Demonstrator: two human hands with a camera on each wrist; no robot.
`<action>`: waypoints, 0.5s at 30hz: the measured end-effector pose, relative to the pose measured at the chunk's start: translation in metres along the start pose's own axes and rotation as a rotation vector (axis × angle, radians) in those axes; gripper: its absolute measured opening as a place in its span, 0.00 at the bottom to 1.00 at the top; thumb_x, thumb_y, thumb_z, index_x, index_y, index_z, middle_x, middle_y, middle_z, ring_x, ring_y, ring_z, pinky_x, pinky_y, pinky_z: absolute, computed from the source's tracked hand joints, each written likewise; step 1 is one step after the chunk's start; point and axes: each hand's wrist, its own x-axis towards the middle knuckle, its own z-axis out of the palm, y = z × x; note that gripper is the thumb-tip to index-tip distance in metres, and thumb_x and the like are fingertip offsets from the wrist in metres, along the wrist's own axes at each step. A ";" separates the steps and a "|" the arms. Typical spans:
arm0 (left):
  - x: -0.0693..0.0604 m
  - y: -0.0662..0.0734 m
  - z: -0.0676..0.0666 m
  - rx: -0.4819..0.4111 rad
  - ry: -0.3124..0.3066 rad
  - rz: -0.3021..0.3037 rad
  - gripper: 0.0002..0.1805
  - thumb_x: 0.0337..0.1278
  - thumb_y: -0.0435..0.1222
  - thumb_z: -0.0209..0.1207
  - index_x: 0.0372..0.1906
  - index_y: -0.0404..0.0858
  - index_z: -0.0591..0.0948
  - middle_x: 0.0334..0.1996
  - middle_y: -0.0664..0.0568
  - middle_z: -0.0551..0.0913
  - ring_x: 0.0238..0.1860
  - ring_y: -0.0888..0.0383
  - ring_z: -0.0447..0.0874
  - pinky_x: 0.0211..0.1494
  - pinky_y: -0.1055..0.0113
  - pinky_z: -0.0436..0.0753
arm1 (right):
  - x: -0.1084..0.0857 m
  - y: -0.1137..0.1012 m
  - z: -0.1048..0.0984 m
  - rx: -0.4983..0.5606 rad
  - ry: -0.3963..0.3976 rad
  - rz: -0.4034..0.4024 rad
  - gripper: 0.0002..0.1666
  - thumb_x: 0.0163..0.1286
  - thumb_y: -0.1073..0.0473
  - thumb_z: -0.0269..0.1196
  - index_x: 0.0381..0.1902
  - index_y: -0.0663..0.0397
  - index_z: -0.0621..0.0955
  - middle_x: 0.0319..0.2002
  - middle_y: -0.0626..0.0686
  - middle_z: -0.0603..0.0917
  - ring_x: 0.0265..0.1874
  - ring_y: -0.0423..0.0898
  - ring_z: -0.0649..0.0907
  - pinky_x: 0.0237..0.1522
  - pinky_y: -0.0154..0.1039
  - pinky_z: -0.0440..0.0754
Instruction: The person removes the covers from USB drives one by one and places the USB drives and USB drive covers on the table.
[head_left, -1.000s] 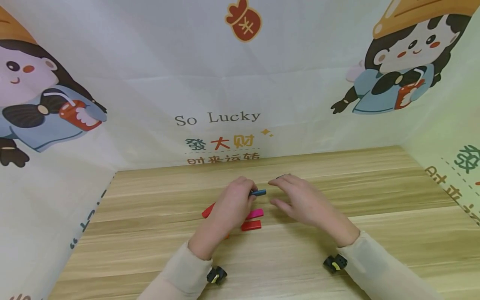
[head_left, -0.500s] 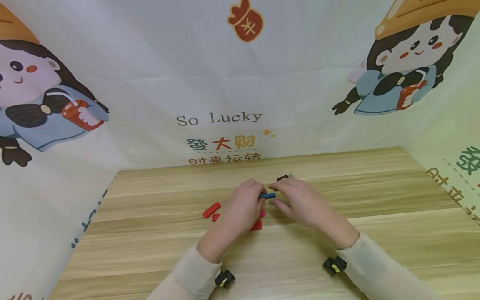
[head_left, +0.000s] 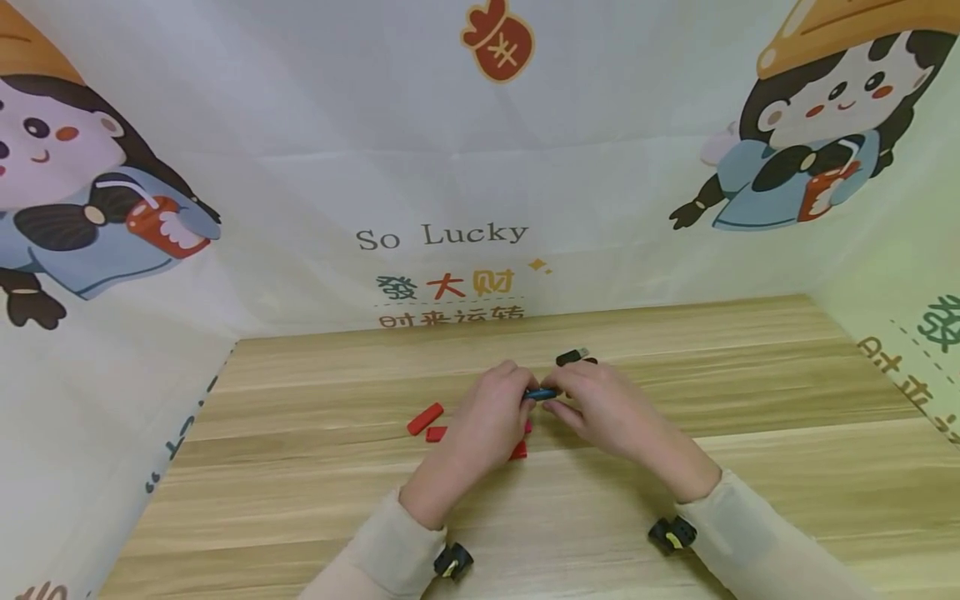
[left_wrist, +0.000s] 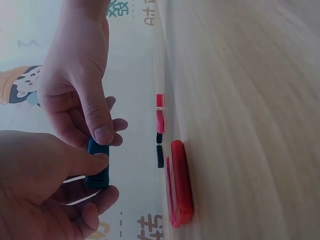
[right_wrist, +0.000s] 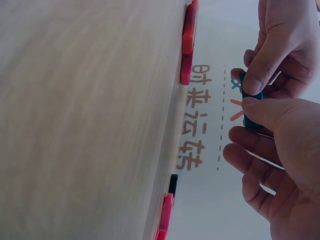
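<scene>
A small blue USB stick (head_left: 542, 394) is held just above the table between both hands; no metal plug shows on it. My left hand (head_left: 483, 421) pinches its left end between thumb and fingers. From the other side, the thumb and fingers of my right hand (head_left: 611, 412) grip the right end. Close up in the left wrist view, the blue stick (left_wrist: 98, 172) looks like a short block with rounded edges. In the right wrist view, the two thumbs nearly meet on the blue stick (right_wrist: 252, 117).
Behind the right hand lies a black USB stick (head_left: 572, 357) with a silver plug, beside another dark piece (head_left: 591, 361). Red pieces (head_left: 425, 419) lie left of the left hand. A red piece (head_left: 519, 452) and a pink one (head_left: 528, 427) are partly hidden by that hand.
My left hand has moved right with the blue USB stick to meet my right hand, whose fingers have closed on the free end. The black USB stick has come into view.
</scene>
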 end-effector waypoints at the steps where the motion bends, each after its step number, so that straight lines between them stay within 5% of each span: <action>1: 0.000 0.000 0.000 0.001 0.002 0.002 0.02 0.71 0.31 0.67 0.43 0.37 0.85 0.36 0.51 0.80 0.39 0.54 0.81 0.47 0.60 0.85 | 0.000 0.000 0.000 0.001 0.000 0.000 0.11 0.71 0.59 0.74 0.48 0.56 0.88 0.41 0.50 0.89 0.40 0.46 0.87 0.44 0.46 0.87; 15: -0.002 0.001 0.003 -0.001 0.008 0.008 0.03 0.71 0.32 0.67 0.43 0.36 0.86 0.38 0.51 0.81 0.41 0.54 0.82 0.48 0.59 0.86 | -0.002 -0.003 -0.002 0.018 0.019 -0.002 0.07 0.71 0.61 0.73 0.45 0.56 0.88 0.40 0.50 0.89 0.41 0.46 0.87 0.45 0.46 0.87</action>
